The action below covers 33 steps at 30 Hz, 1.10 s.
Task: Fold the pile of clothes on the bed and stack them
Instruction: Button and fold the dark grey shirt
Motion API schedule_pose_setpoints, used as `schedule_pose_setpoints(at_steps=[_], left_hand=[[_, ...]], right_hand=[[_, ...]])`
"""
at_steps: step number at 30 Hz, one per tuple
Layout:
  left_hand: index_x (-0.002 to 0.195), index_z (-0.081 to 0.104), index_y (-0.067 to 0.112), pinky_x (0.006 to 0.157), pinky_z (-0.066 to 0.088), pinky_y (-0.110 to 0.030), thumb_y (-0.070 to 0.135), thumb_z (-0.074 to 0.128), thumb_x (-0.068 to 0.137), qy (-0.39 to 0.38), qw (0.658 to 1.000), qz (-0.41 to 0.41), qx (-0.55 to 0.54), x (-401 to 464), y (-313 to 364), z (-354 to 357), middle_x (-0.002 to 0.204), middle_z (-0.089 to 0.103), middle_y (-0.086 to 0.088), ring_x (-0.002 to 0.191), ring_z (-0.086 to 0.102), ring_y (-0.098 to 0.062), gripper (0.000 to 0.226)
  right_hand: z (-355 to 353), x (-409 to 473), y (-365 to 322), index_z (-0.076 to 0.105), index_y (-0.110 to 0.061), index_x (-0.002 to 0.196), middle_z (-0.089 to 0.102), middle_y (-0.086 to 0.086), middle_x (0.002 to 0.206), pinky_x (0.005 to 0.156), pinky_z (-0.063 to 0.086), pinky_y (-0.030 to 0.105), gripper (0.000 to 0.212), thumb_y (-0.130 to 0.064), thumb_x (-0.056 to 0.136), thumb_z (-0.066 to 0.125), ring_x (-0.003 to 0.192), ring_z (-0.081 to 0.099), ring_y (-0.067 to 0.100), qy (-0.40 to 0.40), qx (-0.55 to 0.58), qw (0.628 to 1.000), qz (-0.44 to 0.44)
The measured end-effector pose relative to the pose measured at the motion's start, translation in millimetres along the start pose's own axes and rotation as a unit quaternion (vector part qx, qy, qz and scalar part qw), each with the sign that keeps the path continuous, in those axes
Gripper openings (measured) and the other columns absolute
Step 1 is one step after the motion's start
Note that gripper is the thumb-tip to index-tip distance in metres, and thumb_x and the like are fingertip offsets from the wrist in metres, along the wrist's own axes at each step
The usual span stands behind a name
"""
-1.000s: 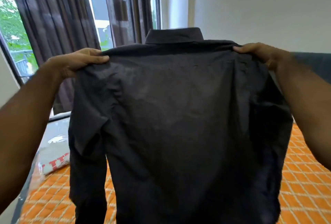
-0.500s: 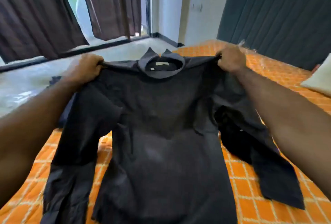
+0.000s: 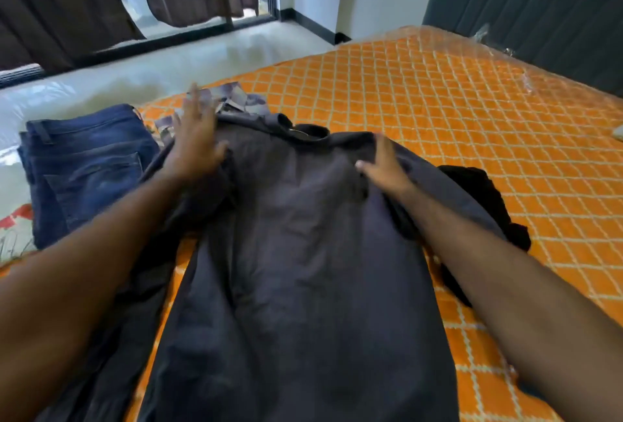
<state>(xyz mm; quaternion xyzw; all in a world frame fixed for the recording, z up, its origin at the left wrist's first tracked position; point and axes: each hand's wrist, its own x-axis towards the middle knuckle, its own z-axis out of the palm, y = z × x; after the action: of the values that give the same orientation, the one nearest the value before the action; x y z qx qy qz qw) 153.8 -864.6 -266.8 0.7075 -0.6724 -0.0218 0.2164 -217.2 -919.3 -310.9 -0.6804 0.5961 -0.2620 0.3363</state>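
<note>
Over on the far left, a pair of folded blue jeans [image 3: 84,165] is sitting at the edge of the bed [image 3: 438,111], and that is looking like one item already dealt with. Just beyond them a patterned grey garment [image 3: 232,99] is peeking out, crumpled, so that one is probably waiting its turn.

Moving in, the left hand [image 3: 194,148] is spreading flat across the left shoulder of the dark shirt [image 3: 296,253], fingers straight and fanned, pressing down and gripping nothing. The shirt itself is lying back-up on the orange quilt, collar pointing away from the person, body running down toward the camera, its left sleeve trailing along the near left side.

Across the collar, the right hand [image 3: 384,165] is resting on the right shoulder, fingers mostly extended and loose, thumb tucked in against the cloth; it is looking like a flat press and not a pinch, though the fingertips are partly hidden in the folds. Further right, the right sleeve is bunching in a dark heap on the quilt.

So the shirt is laid out but no fold is showing in it: sleeves to bring in, body to double over, then onto a stack, with the patterned piece apparently to follow.
</note>
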Motion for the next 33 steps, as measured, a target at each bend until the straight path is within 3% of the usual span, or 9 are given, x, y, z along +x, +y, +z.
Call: schedule_pose_setpoints(at_steps=[3,6,10,13,18,22,26,28,33], left_hand=[[0.140,0.053,0.017,0.110,0.029,-0.072,0.023,0.064,0.089,-0.057,0.976,0.191,0.089,-51,13,37,0.164,0.026,-0.015,0.151,0.024,-0.039,0.052],[0.138,0.056,0.022,0.112,0.039,-0.059,0.051,0.039,0.097,-0.159,0.929,0.313,0.117,-105,12,70,0.161,0.036,-0.008,0.147,0.037,-0.031,0.053],[0.157,0.032,0.025,0.110,0.040,-0.059,0.069,0.008,0.100,-0.218,0.940,0.213,0.151,-153,-39,87,0.164,0.030,-0.005,0.146,0.036,-0.038,0.076],[0.158,0.032,0.022,0.114,0.033,-0.060,0.067,0.009,0.100,-0.226,0.951,0.145,0.154,-185,-46,81,0.164,0.030,-0.009,0.147,0.035,-0.038,0.077],[0.153,0.040,0.016,0.116,0.023,-0.061,0.051,0.060,0.093,-0.117,0.992,-0.049,0.030,-243,-14,68,0.165,0.021,-0.015,0.148,0.025,-0.044,0.072],[0.153,0.026,0.003,0.114,0.029,-0.054,0.029,0.085,0.080,-0.045,0.939,-0.298,-0.165,-266,7,46,0.151,0.031,-0.029,0.136,0.034,-0.049,0.098],[0.134,0.041,0.000,0.102,0.047,-0.047,0.026,0.081,0.086,-0.113,0.886,-0.350,-0.281,-292,8,31,0.134,0.055,-0.024,0.126,0.054,-0.040,0.068],[0.122,0.048,-0.001,0.096,0.049,-0.045,0.031,0.077,0.089,-0.120,0.884,-0.356,-0.279,-310,9,19,0.126,0.060,-0.022,0.120,0.057,-0.037,0.054],[0.108,0.054,-0.004,0.082,0.044,-0.043,0.055,0.068,0.090,-0.068,0.897,-0.355,-0.256,-345,5,-15,0.113,0.062,-0.027,0.109,0.060,-0.041,0.064]], right_hand=[[40,-46,37,0.024,-0.018,0.161,0.015,0.007,0.170,0.125,0.003,0.053,0.071,-0.041,0.101,0.053,0.157,0.010,0.025,-0.066,-0.276,0.950,-0.128],[52,-71,65,0.025,-0.021,0.161,0.015,0.008,0.170,0.125,0.000,0.054,0.083,-0.068,0.093,0.019,0.157,0.010,0.026,-0.067,-0.400,0.898,-0.168],[30,-87,100,0.025,-0.020,0.161,0.015,0.011,0.170,0.126,0.009,0.048,0.094,-0.076,0.087,0.011,0.156,0.014,0.031,-0.045,-0.383,0.920,-0.071],[24,-116,108,0.028,-0.020,0.161,0.017,0.011,0.169,0.126,0.012,0.046,0.087,-0.073,0.092,0.019,0.156,0.015,0.033,-0.036,-0.364,0.930,-0.038],[35,-195,109,0.040,-0.014,0.155,0.029,0.018,0.162,0.120,0.024,0.051,0.074,-0.050,0.095,0.064,0.148,0.027,0.040,0.072,-0.249,0.965,0.044],[29,-239,94,0.040,-0.002,0.149,0.044,0.025,0.146,0.109,0.038,0.049,0.084,-0.028,0.082,0.084,0.133,0.042,0.044,0.162,-0.047,0.968,0.185],[21,-276,87,0.063,0.000,0.126,0.069,0.015,0.121,0.085,0.053,0.037,0.044,-0.016,0.087,0.078,0.109,0.067,0.033,0.113,0.206,0.935,0.267],[16,-295,86,0.067,0.000,0.123,0.071,0.015,0.120,0.093,0.056,0.046,0.034,-0.014,0.092,0.073,0.104,0.069,0.034,0.062,0.282,0.910,0.297],[-13,-331,96,0.066,0.003,0.123,0.068,0.016,0.121,0.100,0.052,0.052,0.036,-0.020,0.095,0.072,0.107,0.065,0.034,0.129,0.284,0.899,0.306]])
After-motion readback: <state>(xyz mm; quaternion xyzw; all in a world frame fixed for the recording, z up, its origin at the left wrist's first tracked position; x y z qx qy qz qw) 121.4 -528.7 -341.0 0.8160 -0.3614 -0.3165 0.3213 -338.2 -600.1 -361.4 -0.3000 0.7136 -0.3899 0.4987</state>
